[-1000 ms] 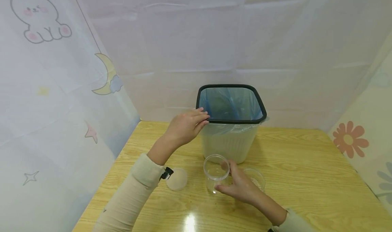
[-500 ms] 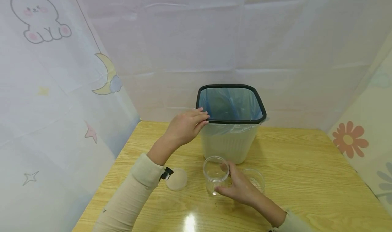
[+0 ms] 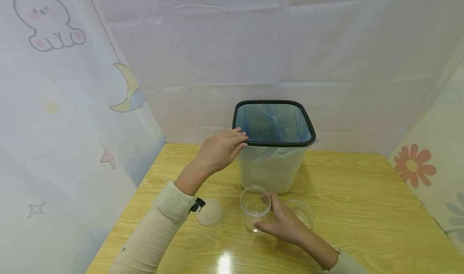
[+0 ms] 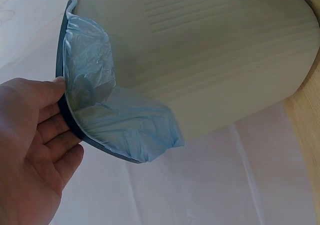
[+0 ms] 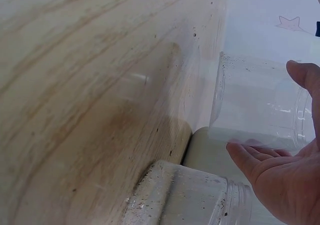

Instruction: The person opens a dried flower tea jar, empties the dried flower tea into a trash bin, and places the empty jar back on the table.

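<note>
My left hand holds the left front corner of a trash bin's black rim. In the left wrist view, its thumb presses the rim, and the fingers lie against it close by. A blue bag lines the bin, its edge folded over the outside. My right hand grips a clear plastic jar by its side, upright and without a lid, in front of the bin. Small dark specks dot the jar's base in the right wrist view. Whether that base touches the table cannot be told.
A second clear jar stands right of my right hand, partly hidden by it. To the left lies a round translucent lid. Dark crumbs are scattered on the wooden table. Patterned cloth hangs behind and at both sides.
The jar in my right hand has shifted slightly toward me. My left hand stays on the bin's rim, and the other things have not moved.
</note>
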{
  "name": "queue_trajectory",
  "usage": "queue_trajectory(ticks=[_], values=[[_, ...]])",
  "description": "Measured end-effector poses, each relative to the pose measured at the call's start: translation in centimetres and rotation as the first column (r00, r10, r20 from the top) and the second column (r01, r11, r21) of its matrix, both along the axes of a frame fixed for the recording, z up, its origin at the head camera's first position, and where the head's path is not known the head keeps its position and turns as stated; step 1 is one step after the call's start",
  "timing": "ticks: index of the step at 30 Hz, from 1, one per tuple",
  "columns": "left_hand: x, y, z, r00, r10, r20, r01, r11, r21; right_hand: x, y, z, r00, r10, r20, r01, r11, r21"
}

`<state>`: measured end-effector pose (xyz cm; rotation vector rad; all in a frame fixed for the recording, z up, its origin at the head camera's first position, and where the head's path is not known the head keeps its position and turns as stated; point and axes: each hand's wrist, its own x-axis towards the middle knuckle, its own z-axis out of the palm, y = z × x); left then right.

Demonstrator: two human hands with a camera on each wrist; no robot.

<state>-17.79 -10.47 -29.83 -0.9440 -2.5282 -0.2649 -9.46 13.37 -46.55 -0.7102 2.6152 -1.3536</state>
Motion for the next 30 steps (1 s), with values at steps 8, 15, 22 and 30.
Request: queue_trajectory(ticks=[8,15,22,30], values=[[0.05,-0.13,-0.03,1.000,0.008,0.014,-0.008,1.000,0.002,0.05,0.06,-0.42,1.000,0.004,-0.027,-0.004,1.000,0.012],[-0.06,-0.18,-0.14,1.000,0.002,0.017,-0.002,1.000,0.006,0.15,0.10,-0.48,0.999,0.000,-0.036,0.001,1.000,0.017],[-0.12,-0.15,-0.07,1.000,-0.001,0.014,0.001,1.000,0.009,0.05,-0.01,-0.51,0.999,0.001,-0.040,0.000,1.000,0.023],[-0.10,-0.09,0.02,1.000,-0.006,0.008,0.006,1.000,0.008,0.14,-0.53,-0.63,0.999,-0.046,-0.005,0.046,0.999,0.023]])
